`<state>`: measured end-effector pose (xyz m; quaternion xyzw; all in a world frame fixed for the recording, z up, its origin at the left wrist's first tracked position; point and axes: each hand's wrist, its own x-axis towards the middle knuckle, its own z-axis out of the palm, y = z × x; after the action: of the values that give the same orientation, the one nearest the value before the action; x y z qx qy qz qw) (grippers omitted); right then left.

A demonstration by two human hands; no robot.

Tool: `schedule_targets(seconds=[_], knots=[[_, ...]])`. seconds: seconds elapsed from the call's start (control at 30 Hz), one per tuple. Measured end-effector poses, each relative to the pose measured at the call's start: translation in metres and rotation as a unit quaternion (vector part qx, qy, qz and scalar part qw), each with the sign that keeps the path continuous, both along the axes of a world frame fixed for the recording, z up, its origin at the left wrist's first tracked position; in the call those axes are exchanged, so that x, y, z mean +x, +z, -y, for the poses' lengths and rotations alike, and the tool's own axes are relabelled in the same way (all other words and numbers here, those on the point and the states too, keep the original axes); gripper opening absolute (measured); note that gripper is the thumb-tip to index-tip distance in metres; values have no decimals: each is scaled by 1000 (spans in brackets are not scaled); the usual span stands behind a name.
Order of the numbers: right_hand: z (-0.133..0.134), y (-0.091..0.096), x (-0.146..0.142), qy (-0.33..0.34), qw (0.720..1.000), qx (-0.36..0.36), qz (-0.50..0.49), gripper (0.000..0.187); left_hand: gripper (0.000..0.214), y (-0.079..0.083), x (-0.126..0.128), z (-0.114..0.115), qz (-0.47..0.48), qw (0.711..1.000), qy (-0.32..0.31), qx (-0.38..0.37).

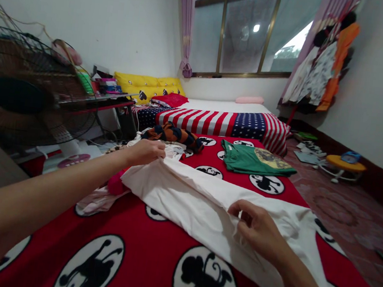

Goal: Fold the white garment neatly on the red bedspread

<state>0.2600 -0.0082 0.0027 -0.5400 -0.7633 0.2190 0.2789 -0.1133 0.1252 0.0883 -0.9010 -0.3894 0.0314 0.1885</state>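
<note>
Gripping a white cloth (pixel 199 199) at two points, the person stretches it across the red blanket (pixel 138 243). The left hand (pixel 147 151) is closed in a fist on the far end, near a striped garment (pixel 173 134). The right hand (pixel 257 229) pinches a raised crease at the near end, thumb and fingers shut on the fabric. The cloth lies slantwise, ridged between the hands. To do this well, I judge, both grips should pull evenly, so the crease runs straight and traps no wrinkles. A folded green shirt (pixel 255 160) lies well apart, farther up the blanket.
</note>
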Motion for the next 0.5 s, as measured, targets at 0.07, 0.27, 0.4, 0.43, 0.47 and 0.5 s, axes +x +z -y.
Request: schedule_targets(seconds=[0.07, 0.27, 0.4, 0.43, 0.47, 0.5], knots=[[0, 1, 1, 16, 999, -34, 30, 34, 26, -9, -8, 7, 2, 1000, -6, -4], [-1, 4, -1, 50, 993, -92, 55, 24, 16, -20, -14, 31, -17, 998, -46, -50], [-3, -6, -9, 18, 996, -57, 63, 27, 36, -16, -4, 31, 38, 998, 50, -2], [-3, -9, -12, 15, 996, -48, 73, 23, 37, -15, -1, 28, 57, 993, 92, 35], [-3, -12, -14, 13, 996, -40, 84, 20, 37, -14, 3, 23, 77, 985, 139, 72], [-3, -15, -16, 10, 995, -32, 95, 17, 36, -14, 6, 17, 97, 972, 188, 101]])
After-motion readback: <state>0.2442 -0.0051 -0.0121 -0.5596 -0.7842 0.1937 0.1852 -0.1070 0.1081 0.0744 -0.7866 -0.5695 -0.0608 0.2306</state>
